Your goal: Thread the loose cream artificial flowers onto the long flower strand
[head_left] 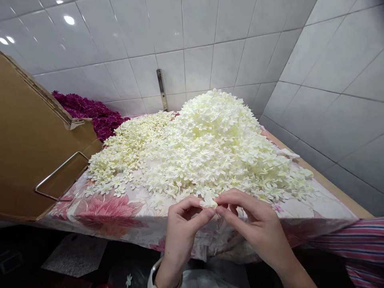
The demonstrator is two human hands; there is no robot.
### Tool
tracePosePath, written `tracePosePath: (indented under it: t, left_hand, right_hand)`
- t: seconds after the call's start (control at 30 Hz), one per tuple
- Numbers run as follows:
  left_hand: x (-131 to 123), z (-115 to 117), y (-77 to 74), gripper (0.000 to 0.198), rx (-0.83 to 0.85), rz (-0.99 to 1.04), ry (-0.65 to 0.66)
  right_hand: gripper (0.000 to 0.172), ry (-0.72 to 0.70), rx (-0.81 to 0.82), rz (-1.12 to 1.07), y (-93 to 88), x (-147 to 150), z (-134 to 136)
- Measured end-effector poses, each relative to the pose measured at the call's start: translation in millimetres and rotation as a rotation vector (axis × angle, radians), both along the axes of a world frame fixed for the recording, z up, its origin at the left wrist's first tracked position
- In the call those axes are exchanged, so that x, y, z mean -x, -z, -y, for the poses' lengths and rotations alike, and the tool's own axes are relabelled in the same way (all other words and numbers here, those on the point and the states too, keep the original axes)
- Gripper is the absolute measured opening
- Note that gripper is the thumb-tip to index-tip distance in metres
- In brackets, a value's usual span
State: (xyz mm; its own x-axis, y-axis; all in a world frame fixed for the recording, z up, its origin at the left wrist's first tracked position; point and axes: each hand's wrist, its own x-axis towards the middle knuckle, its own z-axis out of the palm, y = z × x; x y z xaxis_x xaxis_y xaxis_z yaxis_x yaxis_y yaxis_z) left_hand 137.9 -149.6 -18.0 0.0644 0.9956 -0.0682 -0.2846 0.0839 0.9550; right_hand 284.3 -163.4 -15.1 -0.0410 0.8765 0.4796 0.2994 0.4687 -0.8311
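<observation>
Just above the table's front edge, my left hand and my right hand meet, pinching a white artificial flower between thumbs and fingers. Its petals show between the fingertips; its underside is hidden. Behind them rises a tall heap of white artificial flowers. To its left spreads a lower heap of smaller cream flower pieces. A few single white flowers lie loose on the floral tablecloth in front.
A cardboard box with a bent metal wire handle stands at the left. Purple flowers are piled behind it. A tiled wall closes off the back and right. Striped cloth hangs at the lower right.
</observation>
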Motion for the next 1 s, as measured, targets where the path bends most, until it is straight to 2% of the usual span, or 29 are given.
tracePosePath:
  t: [0.13,0.23,0.37,0.47,0.53,0.6,0.67,0.73,0.87,0.93,1.0]
  left_hand:
    - [0,2,-2.9,0.018,0.016,0.015,0.031]
    - [0,2,-4.7,0.017,0.019,0.001,0.084]
    - [-1,4,-5.1,0.013,0.04,0.006,0.045]
    - [-1,5,-1.4,0.015,0.052,-0.005,0.019]
    - [0,5,2.1,0.015,0.017,-0.029,0.033]
    - [3,5,5.0,0.016,-0.03,-0.062,0.073]
    - [10,4,7.0,0.021,-0.072,-0.131,0.057]
    - [23,1,8.7,0.022,-0.111,-0.258,-0.092]
    - [65,-11,15.3,0.02,-0.238,-0.629,-0.598]
    - [85,-17,19.8,0.022,-0.243,-0.858,-0.687]
    - [99,-21,24.0,0.019,-0.215,-1.083,-0.697]
  right_hand:
    - [0.009,-0.038,0.195,-0.193,7.4,0,-1]
    - [0.011,-0.012,0.273,-0.314,10.0,3,0]
    - [0.016,0.053,0.313,-0.338,6.7,10,4]
    - [0.023,0.05,0.323,-0.319,4.1,15,8]
    - [0.021,0.064,0.324,-0.327,4.3,16,9]
    - [0.02,0.122,0.328,-0.347,6.5,14,8]
    - [0.02,0.205,0.326,-0.346,10.3,10,8]
    - [0.02,0.3,0.312,-0.34,15.2,4,8]
    - [0.019,0.359,0.268,-0.305,25.3,-6,11]
    - [0.018,0.315,0.273,-0.274,28.2,-5,12]
    - [0.019,0.292,0.31,-0.261,28.5,1,13]
